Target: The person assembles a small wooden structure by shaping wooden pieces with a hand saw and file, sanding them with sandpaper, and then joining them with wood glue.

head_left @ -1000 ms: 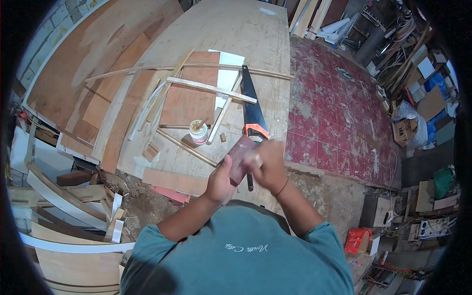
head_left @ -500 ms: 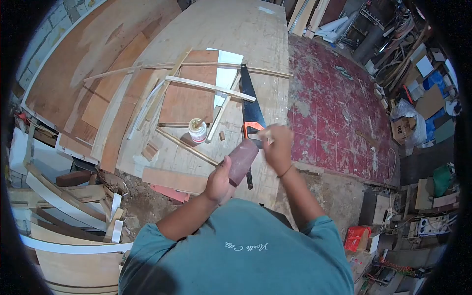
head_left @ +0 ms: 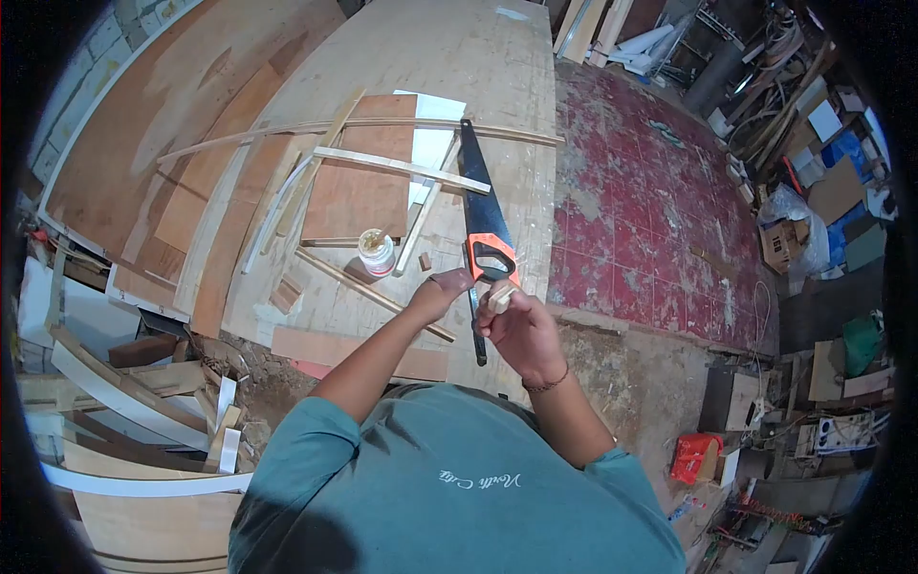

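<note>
My right hand [head_left: 528,342] is closed on a small pale wood piece [head_left: 499,298], just below the orange handle of a hand saw [head_left: 484,206]. To its left, my left hand [head_left: 438,298] is raised with its fingers pressed together; what they hold is hidden. The saw lies on the plywood table [head_left: 478,57], its blade pointing away from me. An open jar [head_left: 376,253] with a stick in it stands left of the saw, beside a small wood block [head_left: 426,261]. A dark narrow tool [head_left: 479,335] lies below the saw handle.
Thin wood strips [head_left: 402,168] cross a brown panel [head_left: 354,206] and a white sheet [head_left: 435,143]. Curved wooden pieces [head_left: 124,392] are at the lower left. Right of the table is a worn red floor [head_left: 650,210], with clutter along the wall.
The reddish-brown sheet that my left hand held is no longer plainly visible. My left hand has moved up; my right hand has moved down and left, turning its palm up.
</note>
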`<state>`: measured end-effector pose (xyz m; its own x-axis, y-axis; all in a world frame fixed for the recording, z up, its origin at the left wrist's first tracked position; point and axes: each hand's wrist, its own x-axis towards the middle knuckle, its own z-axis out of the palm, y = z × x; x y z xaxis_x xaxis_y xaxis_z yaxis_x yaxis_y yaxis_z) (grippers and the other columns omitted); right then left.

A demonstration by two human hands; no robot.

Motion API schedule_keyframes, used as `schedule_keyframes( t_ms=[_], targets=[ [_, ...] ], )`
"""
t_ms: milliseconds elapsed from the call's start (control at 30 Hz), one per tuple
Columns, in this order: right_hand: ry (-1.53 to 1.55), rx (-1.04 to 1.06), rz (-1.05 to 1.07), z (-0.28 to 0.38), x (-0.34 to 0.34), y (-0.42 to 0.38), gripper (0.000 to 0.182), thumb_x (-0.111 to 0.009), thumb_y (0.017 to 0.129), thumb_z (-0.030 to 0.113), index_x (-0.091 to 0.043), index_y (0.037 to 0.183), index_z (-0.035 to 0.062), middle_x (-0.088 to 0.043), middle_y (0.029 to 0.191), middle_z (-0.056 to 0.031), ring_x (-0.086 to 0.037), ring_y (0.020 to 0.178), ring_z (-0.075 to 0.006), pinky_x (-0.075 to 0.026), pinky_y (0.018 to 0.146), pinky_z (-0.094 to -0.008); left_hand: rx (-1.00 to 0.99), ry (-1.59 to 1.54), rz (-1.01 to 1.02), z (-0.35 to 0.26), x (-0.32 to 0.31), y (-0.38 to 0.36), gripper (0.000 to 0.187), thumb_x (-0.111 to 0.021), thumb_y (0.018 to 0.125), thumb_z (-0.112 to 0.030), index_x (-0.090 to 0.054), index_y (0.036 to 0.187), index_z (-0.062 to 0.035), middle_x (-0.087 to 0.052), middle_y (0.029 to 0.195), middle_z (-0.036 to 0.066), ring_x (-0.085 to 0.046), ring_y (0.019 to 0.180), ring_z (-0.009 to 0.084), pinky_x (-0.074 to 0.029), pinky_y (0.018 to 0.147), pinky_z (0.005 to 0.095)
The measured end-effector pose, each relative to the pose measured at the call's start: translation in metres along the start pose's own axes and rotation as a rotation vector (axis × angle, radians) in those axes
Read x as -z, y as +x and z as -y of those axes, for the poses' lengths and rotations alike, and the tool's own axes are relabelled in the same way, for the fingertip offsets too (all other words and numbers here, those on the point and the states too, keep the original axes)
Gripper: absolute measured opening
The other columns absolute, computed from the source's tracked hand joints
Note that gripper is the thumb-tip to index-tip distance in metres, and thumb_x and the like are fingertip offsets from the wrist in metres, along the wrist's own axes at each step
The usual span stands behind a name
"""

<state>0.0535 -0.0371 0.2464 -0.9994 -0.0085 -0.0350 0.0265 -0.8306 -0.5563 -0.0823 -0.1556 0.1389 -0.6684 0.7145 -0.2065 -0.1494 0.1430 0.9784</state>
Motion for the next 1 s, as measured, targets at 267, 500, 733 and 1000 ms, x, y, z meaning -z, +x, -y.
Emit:
schedule_keyframes(
  t_ms=[267, 500, 733, 1000],
  targets=[
    [-0.144, 0.028, -0.311, 0.001, 0.025, -0.010, 0.011, -0.057, 0.085, 0.008, -0.052, 0.095, 0.0064, -0.060, 0.084, -0.0045, -0.059, 0.076, -0.0129, -0.047, 0.072, -0.0270, 0.210, 1.019, 0.255, 0.066, 0.039, 0.039, 0.057, -0.066, 0.073, -0.046, -0.061, 0.117, -0.0110, -0.047, 0.135, 0.019, -0.043, 0.125, 0.0366, -0.034, 0.105, 0.0429],
    [-0.214, 0.066, -0.415, -0.004, 0.037, -0.013, 0.015, -0.062, 0.084, 0.007, -0.053, 0.096, 0.0077, -0.059, 0.081, -0.0024, -0.059, 0.077, -0.0122, -0.047, 0.071, -0.0253, 0.277, 1.063, 0.059, 0.039, 0.063, 0.032, 0.059, -0.066, 0.076, -0.043, -0.056, 0.123, -0.0097, -0.052, 0.128, 0.019, -0.050, 0.118, 0.0342, -0.041, 0.098, 0.0419],
    [-0.273, -0.118, -0.481, -0.039, 0.082, 0.030, 0.021, -0.053, 0.087, 0.009, -0.054, 0.108, 0.0043, -0.057, 0.089, -0.0035, -0.058, 0.084, -0.0145, -0.046, 0.071, -0.0289, 0.036, 0.721, -0.202, 0.110, 0.074, -0.020, 0.054, -0.069, 0.080, -0.035, -0.055, 0.122, -0.0034, -0.054, 0.124, 0.019, -0.051, 0.117, 0.0327, -0.041, 0.098, 0.0410],
    [-1.300, -0.158, -0.535, -0.123, 0.191, 0.177, 0.024, -0.057, 0.081, 0.025, -0.064, 0.090, 0.0034, -0.062, 0.073, -0.0094, -0.061, 0.071, -0.0203, -0.048, 0.063, -0.0322, 0.331, 0.289, -0.159, 0.096, 0.096, -0.127, 0.052, -0.066, 0.085, -0.032, -0.054, 0.125, -0.0014, -0.054, 0.125, 0.021, -0.054, 0.115, 0.0317, -0.045, 0.094, 0.0373]
  ],
)
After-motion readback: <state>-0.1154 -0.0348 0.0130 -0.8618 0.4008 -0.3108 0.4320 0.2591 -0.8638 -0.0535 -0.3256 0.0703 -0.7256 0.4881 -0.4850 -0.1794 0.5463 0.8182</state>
